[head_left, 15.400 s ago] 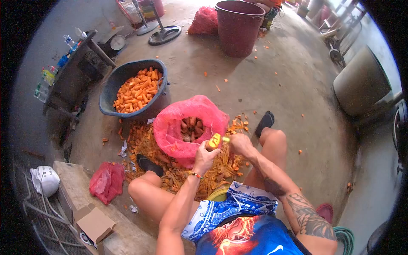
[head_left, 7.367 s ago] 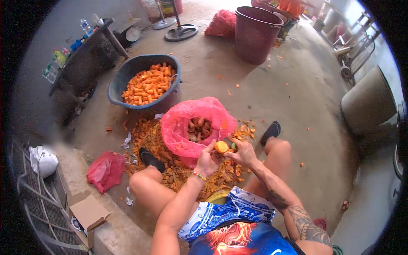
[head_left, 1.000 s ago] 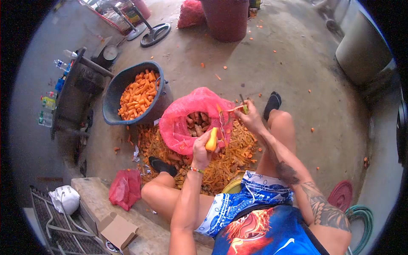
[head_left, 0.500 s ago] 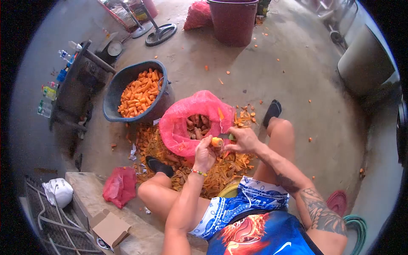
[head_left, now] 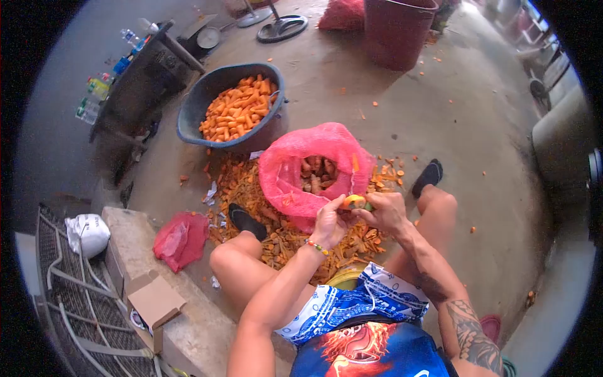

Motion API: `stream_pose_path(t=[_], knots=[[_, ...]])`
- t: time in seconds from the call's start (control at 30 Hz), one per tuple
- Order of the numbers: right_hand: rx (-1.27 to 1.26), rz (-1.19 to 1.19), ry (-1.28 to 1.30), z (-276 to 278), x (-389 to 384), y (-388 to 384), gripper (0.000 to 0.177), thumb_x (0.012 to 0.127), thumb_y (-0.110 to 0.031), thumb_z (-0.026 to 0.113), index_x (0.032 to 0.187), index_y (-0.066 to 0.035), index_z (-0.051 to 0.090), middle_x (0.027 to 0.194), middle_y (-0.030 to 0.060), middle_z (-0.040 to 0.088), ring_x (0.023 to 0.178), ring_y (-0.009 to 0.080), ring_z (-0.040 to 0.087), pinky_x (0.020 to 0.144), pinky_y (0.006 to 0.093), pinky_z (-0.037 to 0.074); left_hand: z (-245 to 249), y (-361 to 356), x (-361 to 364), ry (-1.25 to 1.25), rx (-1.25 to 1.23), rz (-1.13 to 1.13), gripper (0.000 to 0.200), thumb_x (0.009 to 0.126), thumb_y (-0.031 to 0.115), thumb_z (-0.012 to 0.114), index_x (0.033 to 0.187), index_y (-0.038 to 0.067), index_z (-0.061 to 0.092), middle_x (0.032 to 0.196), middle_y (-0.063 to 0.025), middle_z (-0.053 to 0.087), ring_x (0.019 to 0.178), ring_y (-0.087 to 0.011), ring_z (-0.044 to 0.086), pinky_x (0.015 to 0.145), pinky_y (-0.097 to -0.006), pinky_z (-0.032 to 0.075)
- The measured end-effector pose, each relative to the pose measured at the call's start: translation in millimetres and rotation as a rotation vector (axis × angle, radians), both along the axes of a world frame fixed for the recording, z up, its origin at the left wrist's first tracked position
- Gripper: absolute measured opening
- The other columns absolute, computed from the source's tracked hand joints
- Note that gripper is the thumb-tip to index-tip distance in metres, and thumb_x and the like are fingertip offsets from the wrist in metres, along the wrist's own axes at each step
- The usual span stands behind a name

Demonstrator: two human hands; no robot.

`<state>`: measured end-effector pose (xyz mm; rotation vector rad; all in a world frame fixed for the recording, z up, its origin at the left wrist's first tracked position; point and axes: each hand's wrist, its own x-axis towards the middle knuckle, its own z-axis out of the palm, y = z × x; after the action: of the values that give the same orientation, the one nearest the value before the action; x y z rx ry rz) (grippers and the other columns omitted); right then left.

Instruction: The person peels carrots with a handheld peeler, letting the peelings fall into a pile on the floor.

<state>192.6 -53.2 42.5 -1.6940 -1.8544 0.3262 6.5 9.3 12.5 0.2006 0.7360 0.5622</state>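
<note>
My left hand is closed around a carrot, its pale orange end pointing up and right. Close against it, my right hand grips a knife; only its green handle shows clearly, the blade mostly hidden. Just beyond both hands stands a pink mesh sack with its mouth rolled open, brownish unpeeled carrots inside. Orange peelings lie in a thick layer on the floor around the sack and under my hands.
A grey-blue tub of peeled carrots stands beyond the sack, left. A dark red bin is at the back. On the left lie a crumpled pink mesh bag and an open cardboard box. Part of a yellow-green container shows between my legs.
The view has shifted, so the scene sits further right and higher on the left. My hands have drawn closer together at the carrot, and the knife blade shows less.
</note>
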Motion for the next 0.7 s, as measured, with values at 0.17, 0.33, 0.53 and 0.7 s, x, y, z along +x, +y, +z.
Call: stream_pose_path(t=[0.17,0.33,0.53,0.7], knots=[[0.038,-0.160,0.015,-15,9,7,0.059,0.076,-0.066,0.075,0.089,-0.010,0.066,0.070,0.0129,0.068,0.065,0.0342,0.069,0.058,0.0459,0.053,4,24,-13,0.070,0.019,0.004,0.031,0.103,0.033,0.055,0.109,0.006,0.068,0.096,-0.0084,0.073,0.078,-0.0211,0.068,0.077,-0.0390,0.058],[-0.244,-0.105,0.129,-5,11,13,0.070,0.072,-0.066,0.078,0.108,-0.008,0.064,0.083,0.0177,0.069,0.082,0.0392,0.069,0.071,0.0488,0.053,17,21,-2,0.108,0.017,-0.022,0.032,0.105,0.033,0.053,0.109,0.006,0.067,0.095,-0.0084,0.072,0.080,-0.0207,0.069,0.076,-0.0377,0.058],[-0.162,-0.014,0.086,-12,11,16,0.065,0.079,-0.072,0.070,0.086,-0.007,0.065,0.073,0.0167,0.069,0.068,0.0369,0.069,0.060,0.0475,0.053,8,13,11,0.037,-0.001,-0.102,0.035,0.106,0.036,0.051,0.114,0.005,0.066,0.100,-0.0082,0.072,0.086,-0.0195,0.070,0.080,-0.0368,0.057],[-0.153,-0.053,0.117,-3,7,12,0.053,0.084,-0.061,0.071,0.082,-0.008,0.066,0.073,0.0172,0.068,0.069,0.0373,0.069,0.060,0.0469,0.052,8,15,13,0.110,-0.016,-0.038,0.033,0.104,0.035,0.053,0.108,0.005,0.069,0.093,-0.0066,0.072,0.077,-0.0199,0.069,0.074,-0.0369,0.057]])
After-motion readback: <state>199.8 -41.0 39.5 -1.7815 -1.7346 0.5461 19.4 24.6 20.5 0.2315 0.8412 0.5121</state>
